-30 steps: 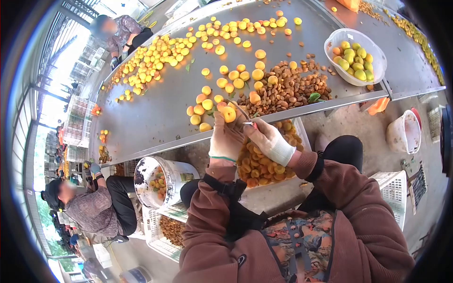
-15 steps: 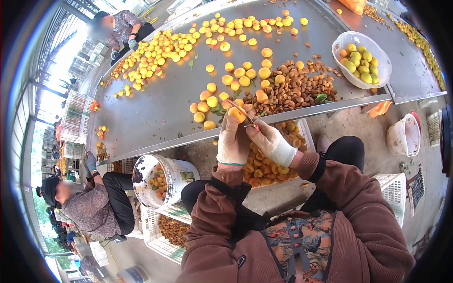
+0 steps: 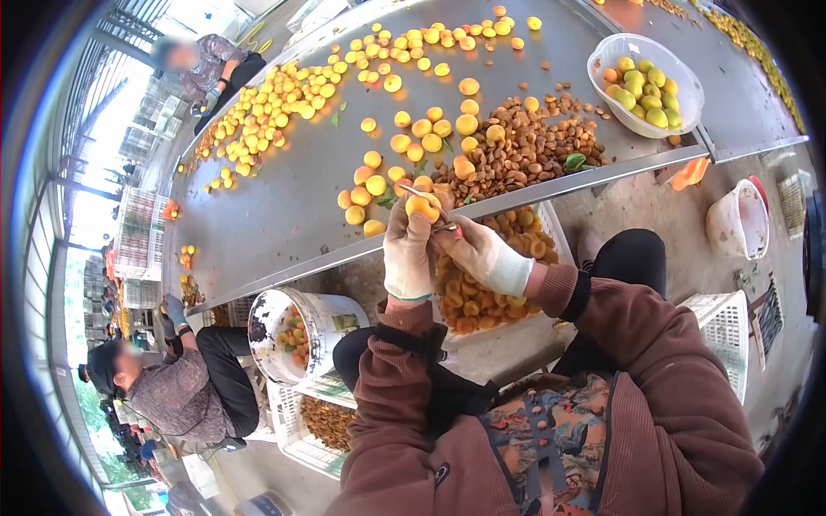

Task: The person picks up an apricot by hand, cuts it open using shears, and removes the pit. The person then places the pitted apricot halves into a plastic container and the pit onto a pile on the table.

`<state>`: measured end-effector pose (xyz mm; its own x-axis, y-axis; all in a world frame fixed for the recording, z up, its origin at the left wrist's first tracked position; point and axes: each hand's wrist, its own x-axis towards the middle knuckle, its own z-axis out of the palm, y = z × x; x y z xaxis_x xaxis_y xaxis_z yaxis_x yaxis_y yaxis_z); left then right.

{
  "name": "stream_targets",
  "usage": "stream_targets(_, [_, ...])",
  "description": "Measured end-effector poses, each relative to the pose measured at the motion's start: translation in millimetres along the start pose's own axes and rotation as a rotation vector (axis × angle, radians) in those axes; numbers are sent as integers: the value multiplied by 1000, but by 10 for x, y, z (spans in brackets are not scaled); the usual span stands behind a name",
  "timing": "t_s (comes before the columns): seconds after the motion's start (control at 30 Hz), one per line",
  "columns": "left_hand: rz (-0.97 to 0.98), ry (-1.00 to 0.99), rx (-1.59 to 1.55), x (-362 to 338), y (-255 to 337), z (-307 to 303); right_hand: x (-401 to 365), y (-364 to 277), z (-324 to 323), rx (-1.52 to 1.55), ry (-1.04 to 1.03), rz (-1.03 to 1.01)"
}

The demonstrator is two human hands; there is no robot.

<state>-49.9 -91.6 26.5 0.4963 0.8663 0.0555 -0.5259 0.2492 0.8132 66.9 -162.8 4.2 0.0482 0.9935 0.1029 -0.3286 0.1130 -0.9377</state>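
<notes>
My gloved left hand [image 3: 408,254] is closed around a yellow-orange apricot [image 3: 422,206], held up near the table's front edge. My gloved right hand [image 3: 486,256] grips a small thin tool [image 3: 445,225], whose tip is at the fruit. Beyond my hands, loose apricots [image 3: 375,185] and a heap of brown pits [image 3: 533,146] lie on the metal table [image 3: 284,198]. Under my hands, below the edge, a crate holds many orange apricot pieces [image 3: 482,301].
A clear bowl of greenish fruit [image 3: 699,95] stands at the back right. A white bucket [image 3: 331,322] and a crate of pits [image 3: 292,434] are at the left. Co-workers [image 3: 176,391] sit at the left and back left. Another bucket [image 3: 723,225] stands at the right.
The view has shifted slightly, so the table and its contents appear a little higher and further left. Both hands remain together at the apricot, with the same grips.
</notes>
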Motion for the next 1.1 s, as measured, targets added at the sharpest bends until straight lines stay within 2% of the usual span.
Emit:
stream_targets(0.03, [64,21,275,36,26,-69,9,1,-23,2,7,-6])
stream_targets(0.07, [130,42,549,61,62,-71,30,-21,-44,-125,23,23])
stream_targets(0.1, [150,73,640,60,79,-18,42,-37,-56,-253,38,54])
stream_targets(0.13, [150,68,643,74,49,-23,55,13,-48,-250,41,50])
stream_targets(0.2, [324,174,764,119,-16,-25,112,109,8,-148,81,-79])
stream_targets(0.23, [324,173,766,140,-62,-21,125,144,-2,-146,82,-80])
stream_targets(0.3, [377,297,685,166,-98,56,150,122,6,-354,114,-86])
stream_targets(0.33, [376,298,687,148,-79,62,155,132,30,-351,113,-84])
stream_targets(0.4, [66,338,323,108,37,175,165,153,69,-457,119,-126])
stream_targets(0.47, [49,367,340,162,10,83,203,194,34,-479,105,-69])
stream_targets(0.53, [-92,334,200,159,35,20,241,279,-46,-653,52,-39])
stream_targets(0.67, [-147,333,-44,144,-76,-170,175,194,-40,-749,75,-35])
stream_targets(0.73, [89,186,935,172,-247,-583,178,179,-55,-793,55,-2])
stream_targets(0.77, [90,185,934,115,-160,-423,176,180,-63,-794,56,-3])
stream_targets(0.83, [85,186,1260,-44,98,73,165,190,-79,-750,22,-51])
stream_targets(0.93, [50,154,1293,41,-21,-245,197,171,-101,-695,20,-5])
stream_targets(0.97, [55,150,1295,71,7,-261,218,166,-126,-695,24,-9])
stream_targets(1.03, [-161,206,285,132,40,-275,249,150,-187,-645,-20,63])
stream_targets(1.07, [-158,201,286,125,49,-213,259,183,-191,-647,-17,59])
stream_targets(1.1, [-49,148,270,89,38,-142,260,224,-176,-490,15,5])
